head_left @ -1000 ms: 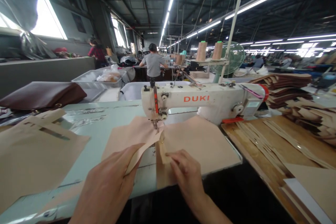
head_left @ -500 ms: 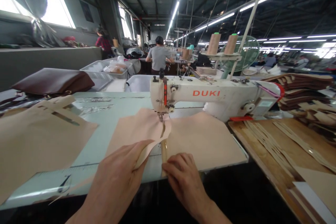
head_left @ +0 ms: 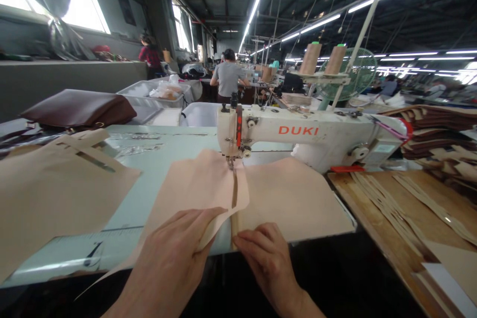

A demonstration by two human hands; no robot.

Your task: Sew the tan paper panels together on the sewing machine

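Observation:
My left hand (head_left: 179,246) is closed on the near edge of a beige panel (head_left: 190,184), lifting and curling it. A long slot in this panel shows a brown band and runs up to the presser foot (head_left: 231,163) of the white sewing machine (head_left: 268,126). From under the panel's near edge comes a narrow tan strip (head_left: 237,221); I cannot make out whether it is a zipper tape. My right hand (head_left: 266,258) pinches the strip's near end at the table edge. Another part of beige material (head_left: 290,194) lies flat right of the needle.
A slotted beige piece (head_left: 67,194) lies at left, before a brown leather bag (head_left: 80,109). On the right, a wooden board (head_left: 372,208) carries narrow strips (head_left: 387,203), with stacked brown pieces (head_left: 439,124) behind. Thread cones (head_left: 311,59) stand above the machine. A co-worker (head_left: 228,77) sits ahead.
The lifted panel edge has come down and flattened somewhat, showing more of the slot. Both hands keep their grips, and the view has shifted slightly.

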